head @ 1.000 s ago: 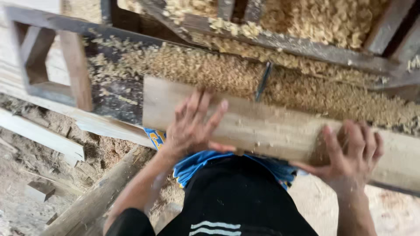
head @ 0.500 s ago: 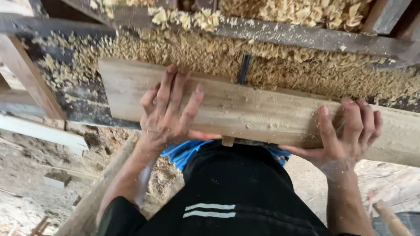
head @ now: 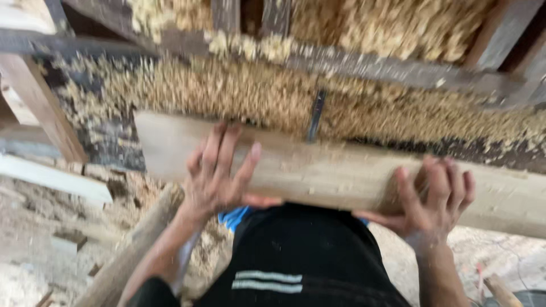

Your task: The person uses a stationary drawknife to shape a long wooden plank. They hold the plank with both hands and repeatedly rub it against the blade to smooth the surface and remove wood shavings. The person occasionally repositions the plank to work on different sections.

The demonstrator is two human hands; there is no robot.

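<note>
Both hands press a long pale wooden plank (head: 335, 170) flat on the dark machine bed (head: 114, 153), which is covered with wood shavings (head: 227, 91). The left hand (head: 219, 173) lies open on top of the plank, fingers spread, with the thumb under the near edge; the right hand (head: 435, 196) curls over the near edge further right, fingers on top, and seems to hold it — the picture is blurred, so how tight the hold is I cannot tell. To do this step well, I judge that the pressure should be even and downward, with the fingers kept away from the dark metal piece (head: 314, 116) at the far edge. The plank's long axis runs left to right across the view — its left end sits slightly higher in the picture, its right end goes out of frame
</note>
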